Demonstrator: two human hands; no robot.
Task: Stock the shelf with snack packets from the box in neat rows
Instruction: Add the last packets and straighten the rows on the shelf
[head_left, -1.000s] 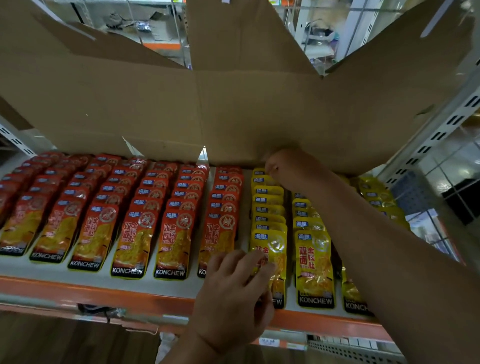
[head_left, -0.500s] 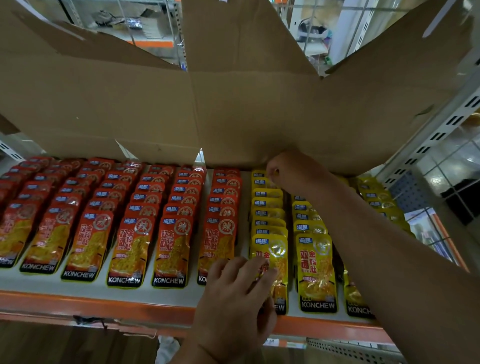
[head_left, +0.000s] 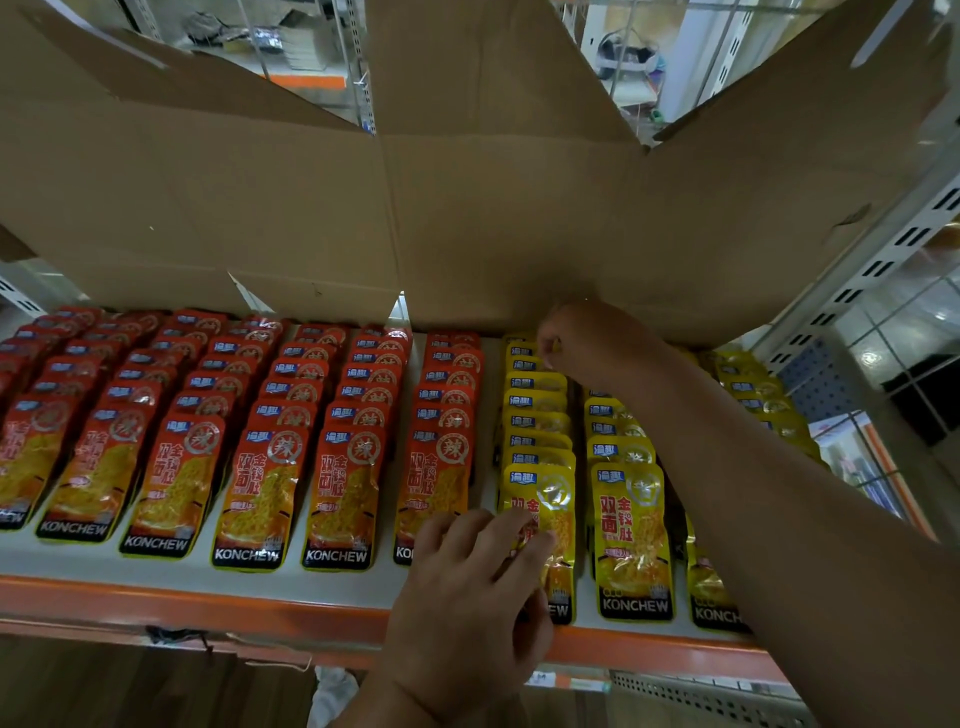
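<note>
The yellow packet row (head_left: 535, 415) on the shelf (head_left: 208, 603) beneath the box (head_left: 467, 208) is being squared: its front is pressed by the flat-fingered left hand (head_left: 467, 587), its back is reached by the curled right hand (head_left: 582, 343), whose grip cannot be told, and gentle alignment is probably called for next.

Six rows of red snack packets (head_left: 260, 493), three rows of yellow snack packets (head_left: 631, 519) and one cardboard box (head_left: 467, 208) are counted.

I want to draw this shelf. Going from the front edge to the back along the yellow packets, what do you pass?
First the orange shelf edge → front yellow packet → yellow packets behind it → right hand → cardboard box.
</note>
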